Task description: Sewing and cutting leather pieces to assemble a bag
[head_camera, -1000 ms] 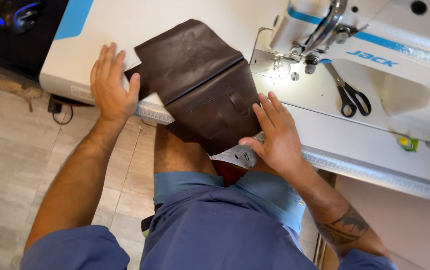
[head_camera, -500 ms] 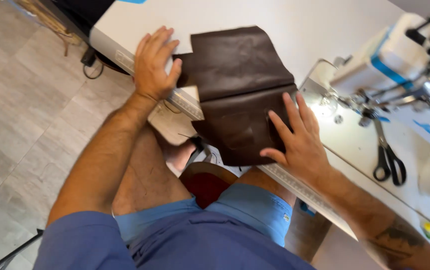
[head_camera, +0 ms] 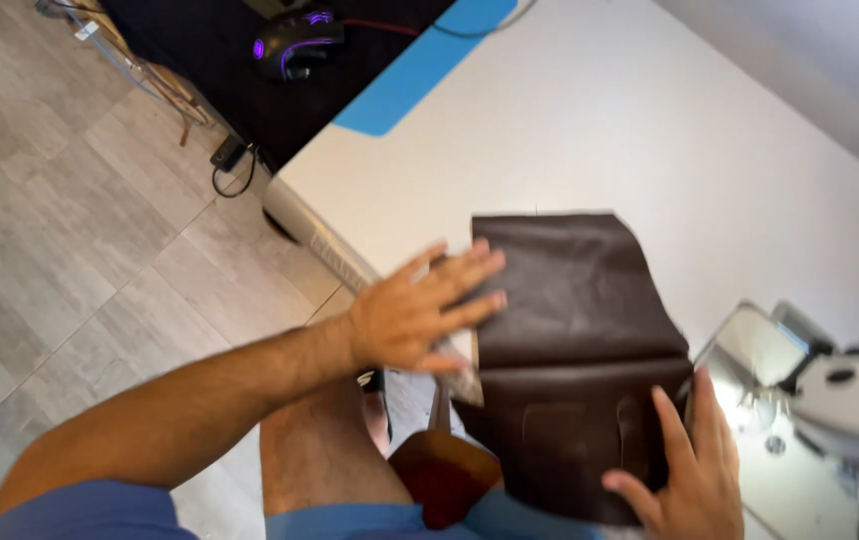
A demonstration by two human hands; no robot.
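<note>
Pressing flat, left hand [head_camera: 419, 315], fingers spread, pins the dark brown leather piece [head_camera: 574, 340] at the worktop [head_camera: 589, 130] front edge. Right hand [head_camera: 684, 475], open, rests on its overhanging end. Risk: overhang drags leather off; sewing machine [head_camera: 839, 395] crowds the right.

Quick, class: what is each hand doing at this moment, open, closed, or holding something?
Left hand: open, flat on the dark brown leather piece.
Right hand: open, fingers spread on the same piece's lower part.
</note>
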